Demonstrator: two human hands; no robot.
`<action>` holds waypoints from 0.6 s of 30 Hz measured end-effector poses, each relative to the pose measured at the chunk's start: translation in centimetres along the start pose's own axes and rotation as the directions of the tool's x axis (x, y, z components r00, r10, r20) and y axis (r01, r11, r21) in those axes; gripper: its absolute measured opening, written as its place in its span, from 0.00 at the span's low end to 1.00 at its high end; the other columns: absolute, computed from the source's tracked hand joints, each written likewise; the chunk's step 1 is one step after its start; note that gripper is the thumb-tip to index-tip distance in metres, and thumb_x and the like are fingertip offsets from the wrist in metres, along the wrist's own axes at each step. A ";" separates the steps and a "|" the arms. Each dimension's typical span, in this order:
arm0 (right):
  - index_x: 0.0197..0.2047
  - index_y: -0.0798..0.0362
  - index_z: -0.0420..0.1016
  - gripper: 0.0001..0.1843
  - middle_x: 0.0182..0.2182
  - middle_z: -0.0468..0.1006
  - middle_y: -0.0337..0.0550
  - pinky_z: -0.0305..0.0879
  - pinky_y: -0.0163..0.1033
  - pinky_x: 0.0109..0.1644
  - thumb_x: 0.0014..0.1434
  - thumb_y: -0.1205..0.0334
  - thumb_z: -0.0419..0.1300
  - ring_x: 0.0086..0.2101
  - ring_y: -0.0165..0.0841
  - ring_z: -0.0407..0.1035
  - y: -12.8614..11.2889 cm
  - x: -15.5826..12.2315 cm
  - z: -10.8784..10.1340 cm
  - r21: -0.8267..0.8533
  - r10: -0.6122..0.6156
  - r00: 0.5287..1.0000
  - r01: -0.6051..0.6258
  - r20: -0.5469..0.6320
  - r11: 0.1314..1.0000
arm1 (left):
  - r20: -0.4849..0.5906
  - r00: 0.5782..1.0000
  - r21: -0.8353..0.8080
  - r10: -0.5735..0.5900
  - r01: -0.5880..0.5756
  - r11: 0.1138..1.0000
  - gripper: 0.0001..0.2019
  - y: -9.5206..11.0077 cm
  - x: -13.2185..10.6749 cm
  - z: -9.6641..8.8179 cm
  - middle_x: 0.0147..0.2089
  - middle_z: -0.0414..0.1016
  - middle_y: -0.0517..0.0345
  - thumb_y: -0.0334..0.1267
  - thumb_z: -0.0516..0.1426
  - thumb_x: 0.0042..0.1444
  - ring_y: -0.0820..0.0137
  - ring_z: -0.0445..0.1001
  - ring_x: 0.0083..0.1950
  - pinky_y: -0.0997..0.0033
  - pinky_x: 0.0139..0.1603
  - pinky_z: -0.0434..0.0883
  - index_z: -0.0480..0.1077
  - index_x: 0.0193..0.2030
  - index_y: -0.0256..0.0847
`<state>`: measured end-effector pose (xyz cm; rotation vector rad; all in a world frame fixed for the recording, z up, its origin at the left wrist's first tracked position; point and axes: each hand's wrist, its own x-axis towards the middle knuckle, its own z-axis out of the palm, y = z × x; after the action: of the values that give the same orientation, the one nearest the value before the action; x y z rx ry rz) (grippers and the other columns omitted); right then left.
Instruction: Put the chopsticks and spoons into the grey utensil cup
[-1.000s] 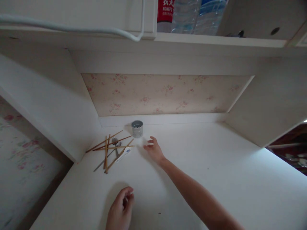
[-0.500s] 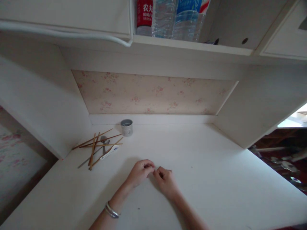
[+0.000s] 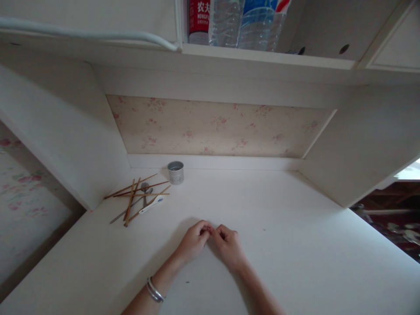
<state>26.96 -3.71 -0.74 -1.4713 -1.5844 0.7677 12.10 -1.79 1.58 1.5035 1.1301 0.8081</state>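
Observation:
My left hand (image 3: 194,238) and my right hand (image 3: 229,246) meet fingertip to fingertip just above the white desk (image 3: 295,262). Both are closed, thumbs and fingers curled into a pinch. Whatever sits between the fingertips, if anything, is too small or hidden to make out. Two silver bangles (image 3: 154,290) circle the left wrist. Beyond my left hand lies a loose pile of wooden chopsticks (image 3: 131,199), metal spoons (image 3: 145,188) and a white spoon with a blue mark (image 3: 152,204). A grey perforated utensil holder (image 3: 176,173) stands upright behind the pile.
Overhead, a shelf (image 3: 269,56) holds several plastic bottles (image 3: 226,24). Side panels (image 3: 364,144) enclose the desk left and right, and floral wallpaper (image 3: 210,127) covers the back. A small dark speck (image 3: 187,282) lies between my forearms.
The camera view has shifted slightly, so the desk items appear a little to the right and higher. My fingertips have come closer together and now touch; the pile and holder stay put.

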 end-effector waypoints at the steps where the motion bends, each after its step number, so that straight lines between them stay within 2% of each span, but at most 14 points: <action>1: 0.22 0.54 0.68 0.23 0.17 0.61 0.32 0.46 0.33 0.25 0.63 0.47 0.53 0.20 0.26 0.53 -0.1 -0.1 0.0 0.001 0.001 1.000 -0.001 0.002 1.000 | 0.001 1.000 0.017 0.005 -0.006 1.000 0.10 0.0 0.0 0.0 0.31 0.71 0.59 0.33 0.50 0.52 0.73 0.65 0.29 0.73 0.33 0.62 0.71 0.38 0.36; 7: 0.23 0.54 0.68 0.24 0.17 0.62 0.33 0.46 0.33 0.25 0.63 0.46 0.53 0.20 0.26 0.55 -0.6 -0.1 -0.3 -0.009 0.017 1.000 -0.017 0.015 1.000 | 0.015 0.999 0.066 0.032 -0.033 0.997 0.10 0.1 -0.1 -0.2 0.34 0.75 0.56 0.34 0.51 0.52 0.69 0.70 0.37 0.71 0.41 0.65 0.73 0.37 0.36; 18: 0.23 0.54 0.68 0.24 0.17 0.61 0.32 0.45 0.32 0.24 0.64 0.46 0.53 0.20 0.26 0.54 -0.4 0.0 -0.2 -0.003 0.023 0.999 -0.023 0.027 1.000 | 0.027 0.999 0.063 0.035 -0.036 0.997 0.10 0.6 0.0 -0.3 0.33 0.74 0.56 0.33 0.51 0.52 0.70 0.70 0.36 0.73 0.39 0.65 0.72 0.36 0.37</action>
<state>26.99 -3.83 -0.31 -1.4892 -1.5918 0.8017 12.01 -1.73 2.24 1.5863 1.1218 0.7814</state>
